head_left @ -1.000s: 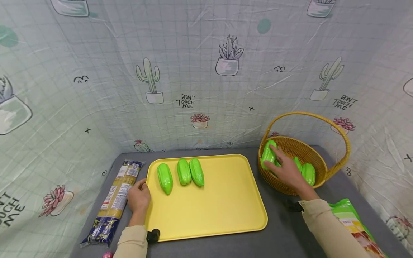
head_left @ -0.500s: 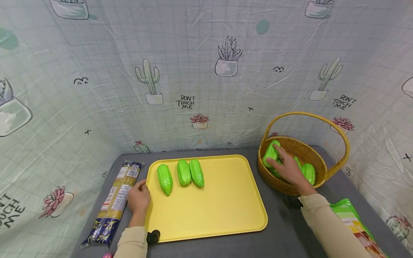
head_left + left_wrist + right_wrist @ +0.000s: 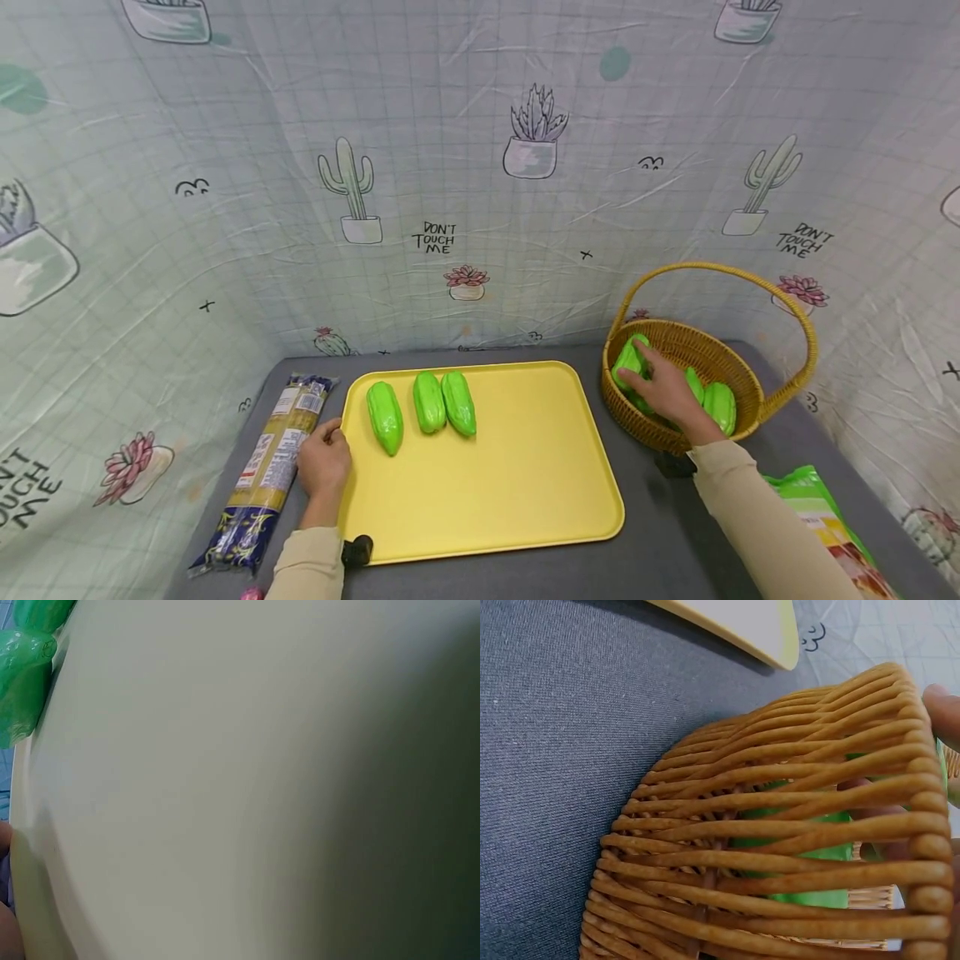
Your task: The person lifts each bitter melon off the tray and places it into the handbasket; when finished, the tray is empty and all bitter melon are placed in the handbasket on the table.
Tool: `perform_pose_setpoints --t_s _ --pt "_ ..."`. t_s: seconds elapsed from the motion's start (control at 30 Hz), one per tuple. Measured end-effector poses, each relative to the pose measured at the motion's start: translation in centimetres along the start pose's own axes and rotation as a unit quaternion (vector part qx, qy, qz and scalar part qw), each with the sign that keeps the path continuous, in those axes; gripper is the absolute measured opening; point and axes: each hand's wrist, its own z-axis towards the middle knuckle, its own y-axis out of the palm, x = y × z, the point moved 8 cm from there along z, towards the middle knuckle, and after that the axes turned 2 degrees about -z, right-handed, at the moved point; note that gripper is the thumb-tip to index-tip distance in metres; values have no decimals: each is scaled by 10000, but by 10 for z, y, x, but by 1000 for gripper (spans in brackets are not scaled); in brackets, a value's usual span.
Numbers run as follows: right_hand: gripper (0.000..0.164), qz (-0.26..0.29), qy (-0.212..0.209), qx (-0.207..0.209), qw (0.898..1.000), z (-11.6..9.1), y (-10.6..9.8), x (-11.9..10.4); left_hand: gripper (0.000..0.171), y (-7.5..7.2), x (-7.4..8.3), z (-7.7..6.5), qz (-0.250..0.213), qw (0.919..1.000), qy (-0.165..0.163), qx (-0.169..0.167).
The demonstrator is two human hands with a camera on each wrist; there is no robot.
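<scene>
Yellow tray (image 3: 510, 475): mid-bench (image 3: 562, 575); three ridged green fruits (image 3: 385, 418) at far left, open room near and right.
Right hand (image 3: 667, 387): grip parted to fruit width, thumb and fingers pinching one green fruit (image 3: 626, 365) inside wicker basket (image 3: 637, 425), left side; crosswise hold probably suits its length.
Left hand (image 3: 325, 460): at tray's left rim, perhaps steadying; cannot tell whether pinching.
Edges: basket's left rim just beside the held fruit; arched handle (image 3: 712, 266) overhead.

Green bag (image 3: 828, 525) running off the head view's bottom, pink item (image 3: 252, 593) being cropped there, wicker basket (image 3: 817, 881) partly hiding green vegetable (image 3: 817, 899)
</scene>
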Motion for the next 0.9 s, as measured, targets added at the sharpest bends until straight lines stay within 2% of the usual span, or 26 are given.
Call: perform_pose_setpoints --t_s 0.2,0.43,0.67,0.9 --pt "83 -204 109 -29 9997 4 2 3 37 0 0 0 11 10000 5 3" --pt "84 -172 222 -192 9994 5 5 6 37 1 1 -1 38 10000 -1 -4" --pt "81 -231 95 -325 9992 7 6 3 36 1 1 0 30 10000 34 8" --pt "76 -618 -59 -306 9976 9 6 -2 36 1 -1 1 19 10000 35 24"
